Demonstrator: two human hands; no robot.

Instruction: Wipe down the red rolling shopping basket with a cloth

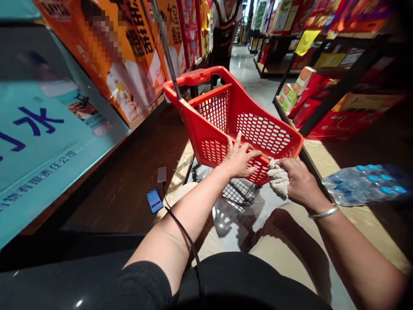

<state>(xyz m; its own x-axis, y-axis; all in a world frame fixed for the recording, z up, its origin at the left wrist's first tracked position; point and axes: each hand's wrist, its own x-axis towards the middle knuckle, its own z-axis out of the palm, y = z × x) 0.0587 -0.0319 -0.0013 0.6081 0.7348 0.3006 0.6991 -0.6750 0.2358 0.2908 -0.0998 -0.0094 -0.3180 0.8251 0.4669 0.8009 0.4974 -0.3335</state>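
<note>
A red plastic shopping cart (226, 112) stands in the aisle just in front of me. My left hand (240, 157) lies on its near wall with the fingers spread flat. My right hand (298, 181) is closed round a crumpled white cloth (278, 178), which it presses against the cart's lower near corner. A silver bangle sits on my right wrist. A black cable runs across my left forearm.
Low wooden shelf on the left holds a phone (154, 200) and a power bank (161, 174) below orange and teal boxes. A pack of water bottles (368, 183) lies on the right shelf. A person in an apron (224, 30) stands down the aisle.
</note>
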